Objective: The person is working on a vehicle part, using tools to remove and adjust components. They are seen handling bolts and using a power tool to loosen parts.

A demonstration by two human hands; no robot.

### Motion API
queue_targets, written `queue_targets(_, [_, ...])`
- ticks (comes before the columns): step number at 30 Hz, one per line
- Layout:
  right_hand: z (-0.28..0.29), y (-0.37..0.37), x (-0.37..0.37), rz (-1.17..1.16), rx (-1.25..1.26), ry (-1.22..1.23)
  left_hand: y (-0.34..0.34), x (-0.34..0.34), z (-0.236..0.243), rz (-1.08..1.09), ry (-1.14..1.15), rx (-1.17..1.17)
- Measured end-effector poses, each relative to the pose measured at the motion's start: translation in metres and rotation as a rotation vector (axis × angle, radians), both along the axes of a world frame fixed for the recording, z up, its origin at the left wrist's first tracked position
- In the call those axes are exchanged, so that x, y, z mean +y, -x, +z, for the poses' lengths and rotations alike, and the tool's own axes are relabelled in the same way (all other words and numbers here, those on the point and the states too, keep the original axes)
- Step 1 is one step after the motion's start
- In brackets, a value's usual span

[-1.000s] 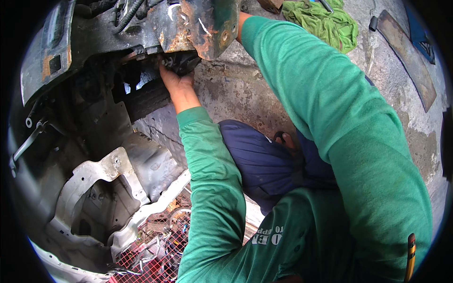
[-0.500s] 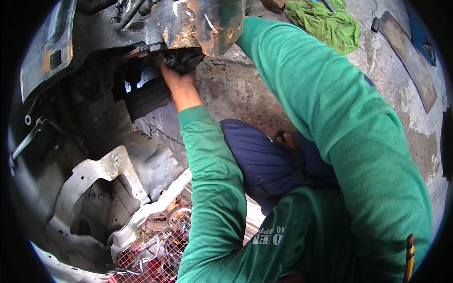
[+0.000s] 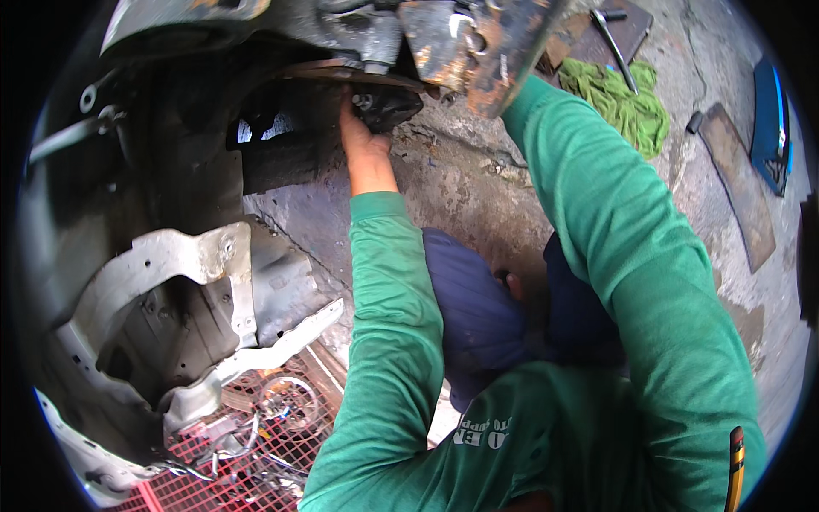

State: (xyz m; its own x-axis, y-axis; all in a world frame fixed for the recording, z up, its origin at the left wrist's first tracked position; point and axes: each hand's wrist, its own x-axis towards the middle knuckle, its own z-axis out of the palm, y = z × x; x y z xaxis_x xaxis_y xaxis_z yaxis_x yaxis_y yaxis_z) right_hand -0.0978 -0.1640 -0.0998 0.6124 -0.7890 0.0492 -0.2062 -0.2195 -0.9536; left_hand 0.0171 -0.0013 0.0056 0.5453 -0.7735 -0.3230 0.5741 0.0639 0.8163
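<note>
Head cam, L of pair, wide fisheye: looks steeply down from above green shirt, v. close to it; L hand farther off, ahead of shirt; floor fwd & R of shirt.

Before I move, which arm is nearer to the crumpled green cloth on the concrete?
Right. The green-sleeved right arm passes just left of the cloth, its hand hidden behind rusty metal; the left hand is farther left, at a glossy black part.

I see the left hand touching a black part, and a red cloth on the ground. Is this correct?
Not entirely: the head view shows that the cloth on the ground is green, not red. The left hand does touch a black part.
</note>
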Motion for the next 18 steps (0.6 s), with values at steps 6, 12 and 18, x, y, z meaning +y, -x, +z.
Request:
queue_targets(6, [0.019, 0.018, 0.007, 0.150, -0.232, -0.124, 0.007, -0.001, -0.008, 0.064, 0.021, -0.012])
queue_targets(12, [0.041, 0.045, 0.018, 0.324, -0.419, -0.264, 0.005, -0.007, -0.017, 0.162, 0.114, 0.008])
queue_targets(18, [0.052, 0.069, 0.025, 0.471, -0.455, -0.342, 0.002, -0.008, -0.026, 0.290, 0.087, -0.005])
